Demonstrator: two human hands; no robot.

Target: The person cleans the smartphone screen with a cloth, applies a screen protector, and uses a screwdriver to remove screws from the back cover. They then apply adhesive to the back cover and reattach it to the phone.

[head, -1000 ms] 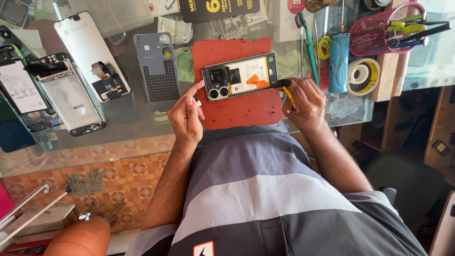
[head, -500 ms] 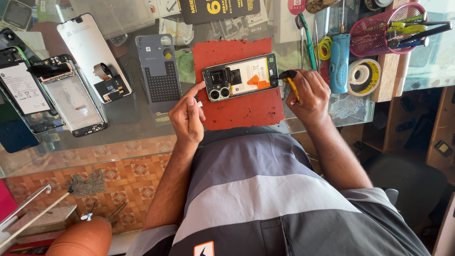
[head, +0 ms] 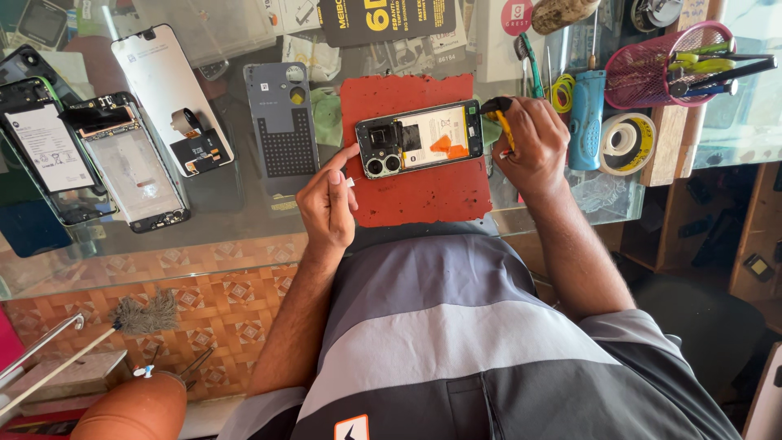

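Left hand [head: 327, 205] pinches a tiny white bit between thumb and fingertip, right up against the camera end of the opened phone [head: 419, 138], so that hand is closed on the little piece, not on the phone itself. Phone lies flat, back off, on the red mat [head: 423, 191], pretty much centred between both hands. Right hand [head: 529, 143] is curled around a yellow-handled tool [head: 503, 122] at the phone's other short end. Left of the mat there's a grey back cover [head: 282, 122] and more gutted phones [head: 134, 163], so that side is crowded. Mat's near edge sits close to the glass table [head: 236, 220] edge. Right side has tape rolls [head: 629, 140] and a pink tool basket [head: 652, 69] nearby.
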